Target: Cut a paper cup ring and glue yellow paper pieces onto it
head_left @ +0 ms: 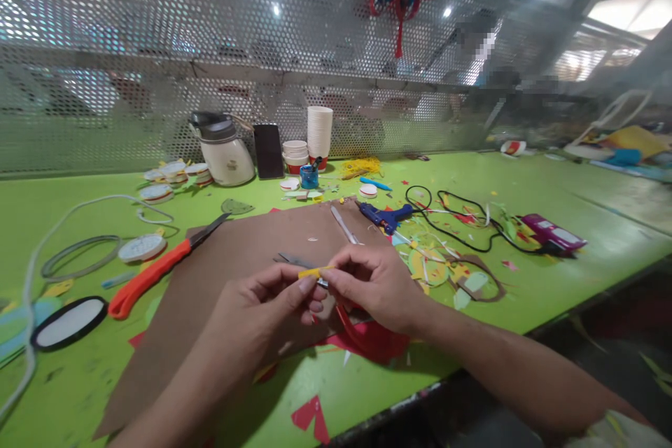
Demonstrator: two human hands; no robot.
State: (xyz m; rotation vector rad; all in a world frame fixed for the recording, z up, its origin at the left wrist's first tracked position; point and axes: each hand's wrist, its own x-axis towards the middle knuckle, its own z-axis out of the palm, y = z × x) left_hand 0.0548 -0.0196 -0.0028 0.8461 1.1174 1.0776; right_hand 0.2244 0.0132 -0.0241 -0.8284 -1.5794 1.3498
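Observation:
A small yellow strip [311,272], which looks like paper, is pinched between both hands above a brown board [231,280]. My left hand [267,297] grips its left end between thumb and forefinger. My right hand [370,283] pinches the right end, its fingertips almost meeting the left ones. Under the hands lie red-handled scissors [346,325], partly hidden, with a blade pointing left. Just beyond my right hand a white-handled slim tool [344,224] rests on the board. An orange-handled knife [157,273] lies across the board's left edge.
A blue glue gun [386,215] with a black cord lies at the board's far right corner, beside paper scraps [430,266]. Behind stand a kettle [225,154], a phone [268,151], stacked paper cups [320,133] and a blue jar [309,176]. A purple power strip [554,232] sits right.

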